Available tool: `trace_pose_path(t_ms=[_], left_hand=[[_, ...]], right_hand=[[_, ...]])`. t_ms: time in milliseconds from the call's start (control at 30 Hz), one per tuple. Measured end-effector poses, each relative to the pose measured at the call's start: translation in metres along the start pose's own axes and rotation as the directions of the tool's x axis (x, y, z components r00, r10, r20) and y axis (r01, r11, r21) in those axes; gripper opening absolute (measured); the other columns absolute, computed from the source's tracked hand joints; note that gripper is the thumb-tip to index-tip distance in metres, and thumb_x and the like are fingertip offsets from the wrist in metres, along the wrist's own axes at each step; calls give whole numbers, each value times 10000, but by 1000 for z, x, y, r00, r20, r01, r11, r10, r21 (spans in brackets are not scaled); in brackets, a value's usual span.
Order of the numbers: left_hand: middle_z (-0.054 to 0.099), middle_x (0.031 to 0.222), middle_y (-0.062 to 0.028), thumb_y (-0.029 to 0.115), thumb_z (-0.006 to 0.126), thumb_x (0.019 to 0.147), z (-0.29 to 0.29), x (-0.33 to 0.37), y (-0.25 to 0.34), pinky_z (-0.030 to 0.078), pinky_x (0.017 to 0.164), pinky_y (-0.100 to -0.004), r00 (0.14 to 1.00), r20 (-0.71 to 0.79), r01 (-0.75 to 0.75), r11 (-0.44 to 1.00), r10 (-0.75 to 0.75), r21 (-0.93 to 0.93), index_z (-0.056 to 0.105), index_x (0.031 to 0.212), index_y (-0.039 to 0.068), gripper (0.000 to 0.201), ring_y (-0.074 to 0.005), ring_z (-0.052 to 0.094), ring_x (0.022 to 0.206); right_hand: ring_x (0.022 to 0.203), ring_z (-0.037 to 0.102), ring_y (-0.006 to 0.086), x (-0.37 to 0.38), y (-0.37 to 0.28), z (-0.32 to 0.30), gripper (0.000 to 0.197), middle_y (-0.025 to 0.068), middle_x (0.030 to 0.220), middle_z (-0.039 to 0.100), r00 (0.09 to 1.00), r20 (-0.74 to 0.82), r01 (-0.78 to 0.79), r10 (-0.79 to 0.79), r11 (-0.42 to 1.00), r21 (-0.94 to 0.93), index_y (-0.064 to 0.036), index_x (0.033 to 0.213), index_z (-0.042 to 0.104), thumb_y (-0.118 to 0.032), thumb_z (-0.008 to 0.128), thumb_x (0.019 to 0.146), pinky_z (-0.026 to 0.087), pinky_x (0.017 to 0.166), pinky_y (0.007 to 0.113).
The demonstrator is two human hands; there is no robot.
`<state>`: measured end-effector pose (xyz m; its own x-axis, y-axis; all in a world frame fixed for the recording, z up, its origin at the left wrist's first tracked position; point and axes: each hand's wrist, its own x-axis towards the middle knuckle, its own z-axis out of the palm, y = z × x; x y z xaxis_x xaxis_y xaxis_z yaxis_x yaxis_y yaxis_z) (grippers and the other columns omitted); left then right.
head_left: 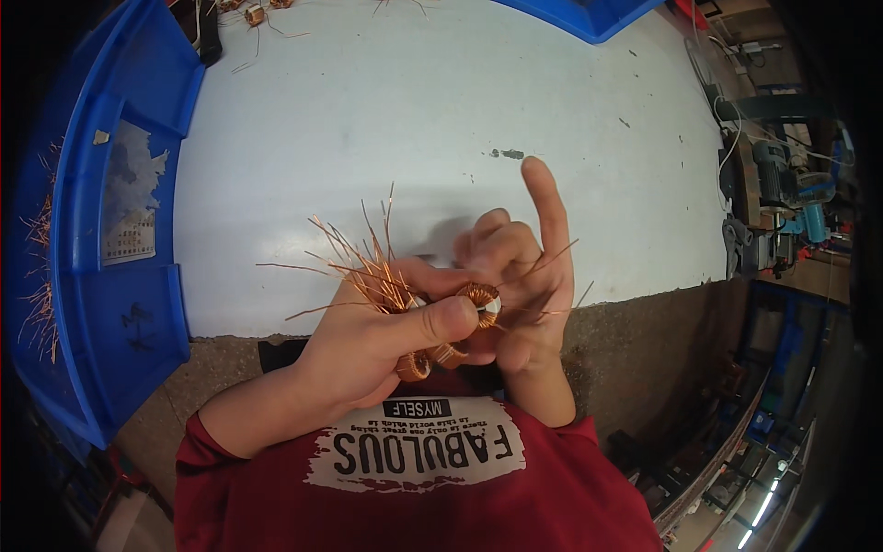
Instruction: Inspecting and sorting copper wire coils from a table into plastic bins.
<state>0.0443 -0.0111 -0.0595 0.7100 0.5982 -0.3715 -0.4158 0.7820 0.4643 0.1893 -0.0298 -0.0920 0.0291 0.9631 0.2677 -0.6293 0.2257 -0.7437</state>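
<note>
My left hand (368, 336) is closed around a bunch of copper-wound ring coils, its thumb pressed beside the front ring coil (480, 305). Below that thumb, two more ring coils (432, 361) show at the bottom of the hand. A spray of loose copper wire ends (372, 271) fans out above the left hand, up and to the left. Close against the front coil is my right hand (529, 285), one finger stretched straight up and the others curled in. Thin wires cross in front of its palm; what its curled fingers pinch is hidden.
A white table (441, 110) lies ahead, its front edge near my hands. Blue bins stand at the left (175, 230) and far edge (593, 20); copper wires show beyond the left bin. More coils (256, 14) lie at the far left. Machinery (782, 175) stands at the right.
</note>
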Motion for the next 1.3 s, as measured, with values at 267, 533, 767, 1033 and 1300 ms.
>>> trace_pose_path(t_ms=[267,533,767,1033,1300], left_hand=[[621,848,-150,-25,613,789,12,4,-3,511,609,-203,996,-82,-26,996,20,-80,548,948,-48,173,-184,632,722],[625,812,-134,-81,613,752,9,4,-6,499,628,-188,938,80,-343,869,338,356,544,912,-32,181,-140,616,716],[618,802,-105,-83,626,738,20,2,-20,499,630,-189,956,128,-293,879,264,376,540,884,-10,184,-133,617,711],[593,800,-114,-64,635,742,10,-8,-23,536,635,-235,987,56,-163,945,153,284,533,918,9,216,-174,627,706],[566,817,-148,-1,547,821,-20,-24,18,566,652,-342,982,-6,-187,977,187,-99,483,1036,23,226,-228,620,736]], right_hand=[[686,421,127,-4,-4,-11,730,68,782,598,997,-52,40,-48,990,-136,-12,1303,330,-2,674,659,366,713,213],[656,451,108,8,-25,4,366,42,743,592,951,106,-229,290,892,-389,-5,1180,455,-78,486,823,390,641,200],[543,463,92,-10,-57,-9,211,71,820,599,926,72,-278,371,799,-533,-7,1015,533,-99,390,890,402,536,196],[464,410,84,-19,-60,-28,156,18,658,532,1000,2,23,-29,751,-660,-23,875,524,-75,381,914,366,454,190],[439,178,27,-23,-123,-72,160,-71,493,215,857,-325,234,-401,863,-449,-43,857,441,-97,322,950,157,380,170]])
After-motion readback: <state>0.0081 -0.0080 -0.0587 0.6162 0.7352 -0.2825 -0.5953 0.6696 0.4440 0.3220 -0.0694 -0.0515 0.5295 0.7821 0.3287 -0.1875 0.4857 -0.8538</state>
